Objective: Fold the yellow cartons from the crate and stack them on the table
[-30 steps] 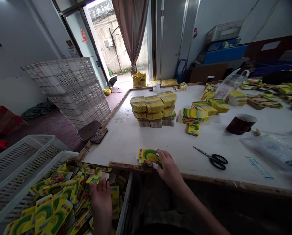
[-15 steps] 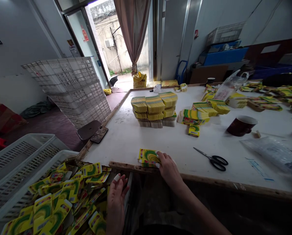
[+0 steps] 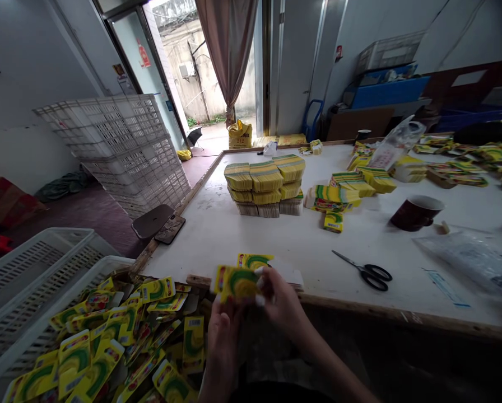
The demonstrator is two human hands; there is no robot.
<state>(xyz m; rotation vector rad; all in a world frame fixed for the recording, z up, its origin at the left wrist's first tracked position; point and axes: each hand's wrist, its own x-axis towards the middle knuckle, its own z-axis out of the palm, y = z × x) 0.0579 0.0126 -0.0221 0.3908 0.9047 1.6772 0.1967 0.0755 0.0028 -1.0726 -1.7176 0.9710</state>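
Both hands meet just in front of the table's near edge. My left hand [image 3: 223, 330] and my right hand [image 3: 281, 302] together hold a yellow and green packet [image 3: 233, 282], fingers closed on it. Right behind, a small stack of the same packets [image 3: 255, 261] lies on the white table [image 3: 217, 235] near its wooden rim. At lower left, a white plastic crate [image 3: 108, 268] holds a loose heap of yellow and green packets [image 3: 108, 352].
A tall block of bundled packets [image 3: 265, 184] stands mid-table, with more bundles [image 3: 343, 196] to its right. Black scissors [image 3: 366, 273], a dark mug [image 3: 417, 212] and a clear plastic bag [image 3: 469, 257] lie to the right. Empty white crates [image 3: 116, 145] lean at left. A phone [image 3: 170, 229] rests on the table corner.
My left hand rose out of the crate and came up to the table edge. My right hand left the small stack and now both hold one packet.
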